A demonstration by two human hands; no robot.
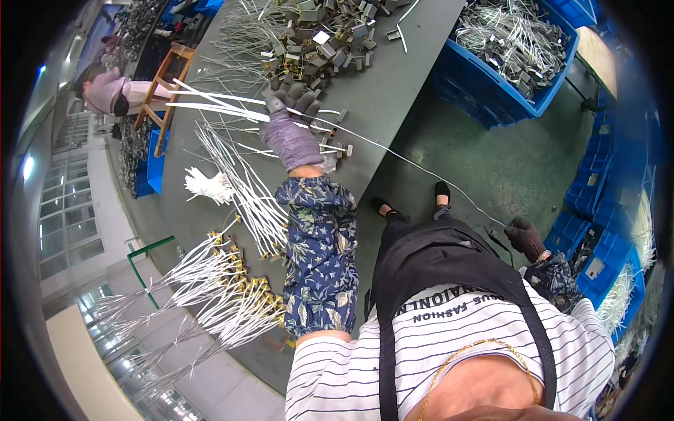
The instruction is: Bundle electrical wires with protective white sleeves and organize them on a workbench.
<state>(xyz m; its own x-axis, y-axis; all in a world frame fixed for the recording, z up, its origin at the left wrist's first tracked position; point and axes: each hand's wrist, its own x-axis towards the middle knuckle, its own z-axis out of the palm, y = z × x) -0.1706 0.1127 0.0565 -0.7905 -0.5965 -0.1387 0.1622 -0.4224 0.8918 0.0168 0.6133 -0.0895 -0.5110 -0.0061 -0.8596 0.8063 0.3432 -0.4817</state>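
Observation:
My left hand (291, 133), in a purple work glove with dark fingers, is closed over a few white wires (217, 109) above the grey table. The wires' loose ends stick out to the left, and small metal pieces (340, 133) lie just right of the hand. One thin white wire (421, 167) runs from the left hand across to the right. Down at my right side, my right hand (525, 237), in a dark glove, is closed on that wire's far end. A slim dark thing (500, 242) beside it is too small to make out.
Grey metal blocks with wires (326, 42) are heaped at the table's far end. White wires (246, 193) and bundles with brass-coloured ends (242, 281) lie nearer. A full blue crate (484, 88) stands right; more blue bins (600, 270) line that side. A wooden stool (165, 95) and another person (112, 91) are left.

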